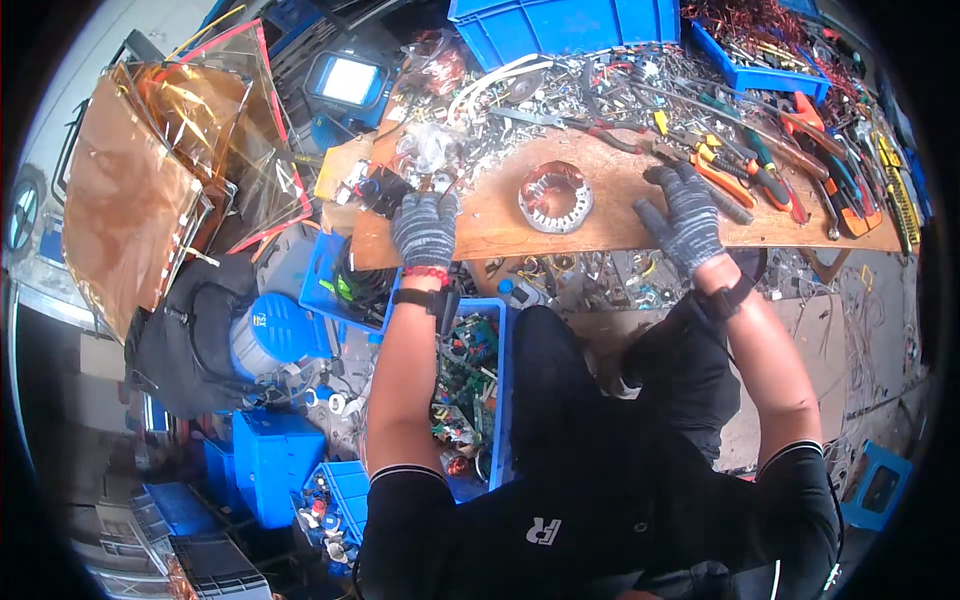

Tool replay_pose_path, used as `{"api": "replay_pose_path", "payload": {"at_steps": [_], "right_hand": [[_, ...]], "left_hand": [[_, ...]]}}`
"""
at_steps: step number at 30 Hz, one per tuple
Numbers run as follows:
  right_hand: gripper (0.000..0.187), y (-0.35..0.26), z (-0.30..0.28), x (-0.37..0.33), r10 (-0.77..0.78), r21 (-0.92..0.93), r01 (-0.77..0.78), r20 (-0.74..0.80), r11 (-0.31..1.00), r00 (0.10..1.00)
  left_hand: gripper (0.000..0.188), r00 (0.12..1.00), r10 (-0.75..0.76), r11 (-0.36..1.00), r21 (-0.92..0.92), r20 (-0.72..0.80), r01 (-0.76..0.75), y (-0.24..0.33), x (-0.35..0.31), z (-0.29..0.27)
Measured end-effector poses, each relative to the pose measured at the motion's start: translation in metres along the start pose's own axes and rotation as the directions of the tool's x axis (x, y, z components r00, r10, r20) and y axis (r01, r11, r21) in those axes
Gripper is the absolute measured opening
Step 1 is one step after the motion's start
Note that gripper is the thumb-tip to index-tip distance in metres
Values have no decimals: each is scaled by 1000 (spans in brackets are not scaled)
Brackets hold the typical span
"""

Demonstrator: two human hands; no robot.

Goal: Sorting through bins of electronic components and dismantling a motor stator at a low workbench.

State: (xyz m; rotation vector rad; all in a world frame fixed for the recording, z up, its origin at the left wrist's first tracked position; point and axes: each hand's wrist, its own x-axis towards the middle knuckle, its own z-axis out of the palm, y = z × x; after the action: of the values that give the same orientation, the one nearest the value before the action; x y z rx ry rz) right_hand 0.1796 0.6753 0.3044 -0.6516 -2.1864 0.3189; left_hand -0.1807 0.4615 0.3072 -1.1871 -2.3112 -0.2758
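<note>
"What's before you?"
"A wooden board (490, 228); my right hand (688, 222), fingers spread, near an orange-handled tool (725, 180); my left hand (424, 232) by a black part (385, 190), grip unclear; between them, a copper-wound ring (556, 223)."
"The step?"
"Seemingly between grips; taking the ring calls for closing fingers."

the ring (556, 220) is metal, the board (480, 232) smooth wood.

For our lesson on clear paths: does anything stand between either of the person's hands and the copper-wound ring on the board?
Nothing sizeable shows in the way: from the left hand or the right hand to the copper-wound ring, only the wooden board shows. The heaped scraps lie beyond it.
</note>
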Motion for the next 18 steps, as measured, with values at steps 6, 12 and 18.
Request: {"api": "replay_pose_path", "payload": {"at_steps": [6,12,18], "right_hand": [[40,22,28,6,-47,-65,48,8,997,999],[36,28,35,-3,-7,-18,6,-60,1000,998],[30,20,29,-4,-60,-78,56,-43,995,997]], "left_hand": [[52,991,39,994,100,125,-52,17,8,1],[42,992,-49,875,-473,119,100,-13,14,7],[44,982,-182,775,-607,49,174,-38,36,6]]}}
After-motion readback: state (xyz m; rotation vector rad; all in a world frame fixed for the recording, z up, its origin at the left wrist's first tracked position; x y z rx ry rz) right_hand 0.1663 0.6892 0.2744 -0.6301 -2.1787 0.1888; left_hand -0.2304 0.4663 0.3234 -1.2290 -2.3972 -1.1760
